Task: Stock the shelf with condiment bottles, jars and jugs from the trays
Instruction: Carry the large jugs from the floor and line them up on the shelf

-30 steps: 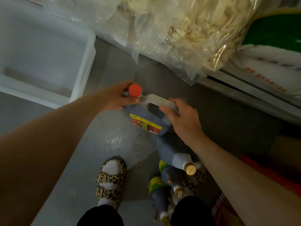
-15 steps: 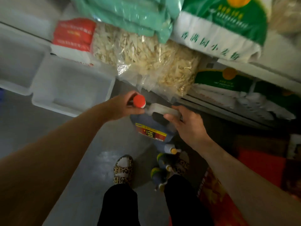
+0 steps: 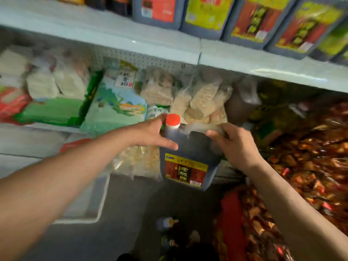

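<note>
A dark jug (image 3: 190, 155) with a red cap and a red-and-yellow label hangs in the air in front of the shelving. My right hand (image 3: 235, 146) grips its clear handle from above. My left hand (image 3: 152, 134) holds the jug's neck and shoulder just under the cap, thumb lying across the front. Above, the white upper shelf (image 3: 131, 40) carries a row of similar dark jugs (image 3: 203, 14) with bright labels. Several small bottles (image 3: 166, 223) stand on the floor below, near my feet.
The middle shelf holds bagged dry goods: green sacks (image 3: 113, 110) and clear bags of pale pieces (image 3: 197, 98). A white bin (image 3: 88, 204) sits at the lower left. Red and orange snack packs (image 3: 301, 166) fill the right side. Grey floor (image 3: 122, 223) lies between.
Both hands have lifted the jug from near the floor up to shelf height. My view has tilted upward, bringing the upper shelf with its jugs into sight.
</note>
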The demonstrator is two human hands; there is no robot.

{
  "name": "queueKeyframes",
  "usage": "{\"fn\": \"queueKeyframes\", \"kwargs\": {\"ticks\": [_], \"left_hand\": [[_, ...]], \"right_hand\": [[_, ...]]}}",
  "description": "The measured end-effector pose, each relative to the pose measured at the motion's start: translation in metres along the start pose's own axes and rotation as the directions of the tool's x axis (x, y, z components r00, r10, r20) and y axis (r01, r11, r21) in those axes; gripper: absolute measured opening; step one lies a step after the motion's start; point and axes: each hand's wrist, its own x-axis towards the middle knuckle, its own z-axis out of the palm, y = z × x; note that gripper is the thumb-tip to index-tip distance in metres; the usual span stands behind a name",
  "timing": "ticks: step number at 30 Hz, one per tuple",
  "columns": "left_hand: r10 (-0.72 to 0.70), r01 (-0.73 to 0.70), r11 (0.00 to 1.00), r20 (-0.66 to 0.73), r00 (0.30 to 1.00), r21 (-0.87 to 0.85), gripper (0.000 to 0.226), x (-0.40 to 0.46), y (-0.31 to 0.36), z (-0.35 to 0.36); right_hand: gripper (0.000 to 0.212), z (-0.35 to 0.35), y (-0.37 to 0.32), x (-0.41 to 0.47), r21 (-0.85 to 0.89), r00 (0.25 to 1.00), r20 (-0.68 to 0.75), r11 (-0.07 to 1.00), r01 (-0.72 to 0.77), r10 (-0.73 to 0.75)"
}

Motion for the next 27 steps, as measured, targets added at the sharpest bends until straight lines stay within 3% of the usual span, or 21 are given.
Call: {"fn": "queueKeyframes", "kwargs": {"ticks": [2,6,11,13,18,21,27], "left_hand": [[0.041,-0.043,0.992,0.021,0.999,0.115,0.08,0.004,0.043,-0.013],[0.236,-0.207,0.939,-0.078,0.969,0.274,0.059,0.022,0.146,-0.031],[0.426,-0.352,0.87,-0.164,0.89,0.345,0.09,0.056,0.234,-0.047],[0.425,-0.335,0.864,-0.189,0.885,0.376,0.096,0.073,0.265,-0.054],[0.406,-0.29,0.874,-0.258,0.877,0.39,0.084,0.123,0.327,-0.067],[0.381,-0.249,0.888,-0.314,0.869,0.387,0.095,0.159,0.349,-0.069],[0.326,-0.171,0.911,-0.402,0.856,0.376,0.099,0.226,0.373,-0.07]], "right_hand": [[0.037,-0.034,-0.006,0.004,0.031,0.999,-0.051,0.999,-0.008,0.01],[0.041,-0.126,-0.006,0.009,0.032,0.979,-0.206,0.999,-0.004,0.011],[0.055,-0.217,0.013,0.035,0.057,0.944,-0.324,0.995,0.085,-0.062],[0.059,-0.248,0.025,0.053,0.102,0.942,-0.332,0.99,0.096,-0.057],[0.075,-0.311,0.066,0.119,0.213,0.957,-0.283,0.969,0.122,-0.059],[0.08,-0.336,0.091,0.161,0.219,0.963,-0.239,0.959,0.18,-0.126],[0.048,-0.354,0.139,0.225,0.239,0.957,-0.191,0.935,0.263,-0.22]]}}
